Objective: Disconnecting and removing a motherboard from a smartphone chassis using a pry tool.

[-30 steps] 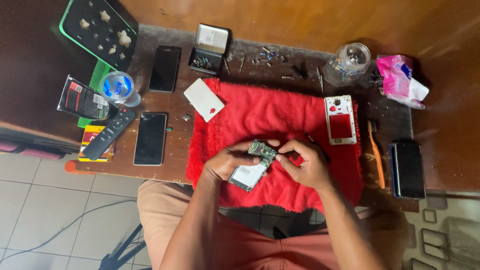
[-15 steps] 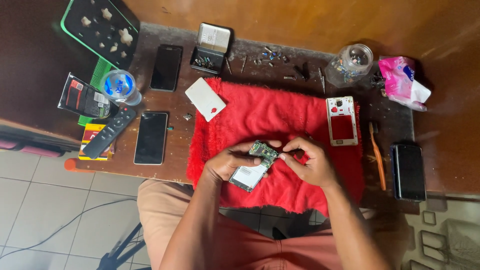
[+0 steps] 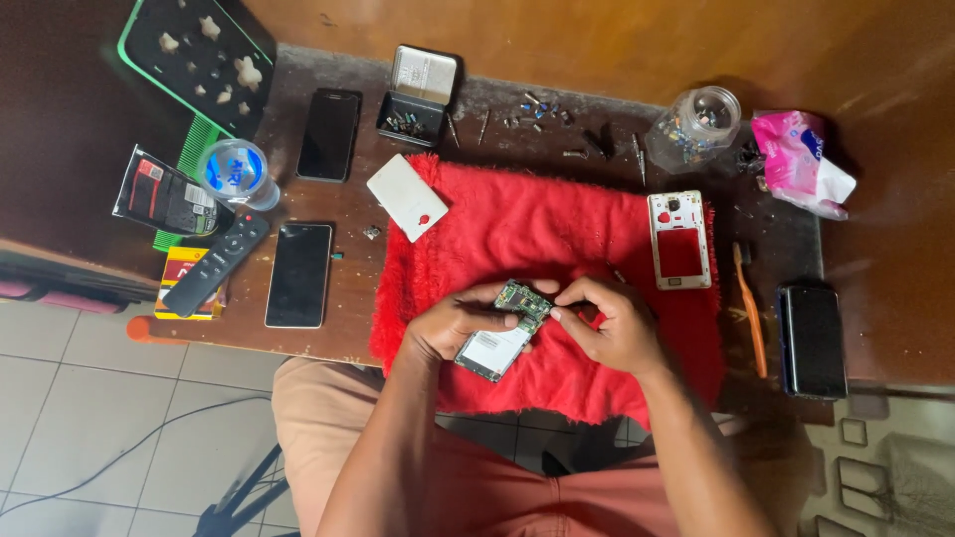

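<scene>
Head view is looking straight down on a small wooden table (image 3: 557, 119) with a red towel (image 3: 537, 239) spread across its middle. Just below the centre of the frame, both hands are meeting over the towel's lower half. The left hand (image 3: 453, 323) is curling closed around an opened phone body (image 3: 494, 350) with a pale metal plate, holding it tilted above the cloth. The right hand (image 3: 612, 323) is pinching its fingertips shut on a small green circuit board (image 3: 524, 298) sitting at the upper end of that phone body, touching it.

At the right edge of the towel a white phone frame (image 3: 679, 239) with a red inner panel is lying flat. Right of it, an orange tool (image 3: 749, 308) is resting on the wood, and a black phone (image 3: 813, 340) is lying near the right edge of the table. In the upper right, a glass jar (image 3: 696, 124) of small parts is standing beside a pink plastic packet (image 3: 796, 159). Along the top centre, an open tin (image 3: 418, 94) and loose screws (image 3: 537, 107) are sitting on the wood. A white card (image 3: 406, 196) is overlapping the towel's upper left corner. Left of the towel, two dark phones (image 3: 298, 273) are lying face up, with a black remote (image 3: 216, 261) and a clear plastic cup (image 3: 233, 171) further toward the left of the frame.
</scene>
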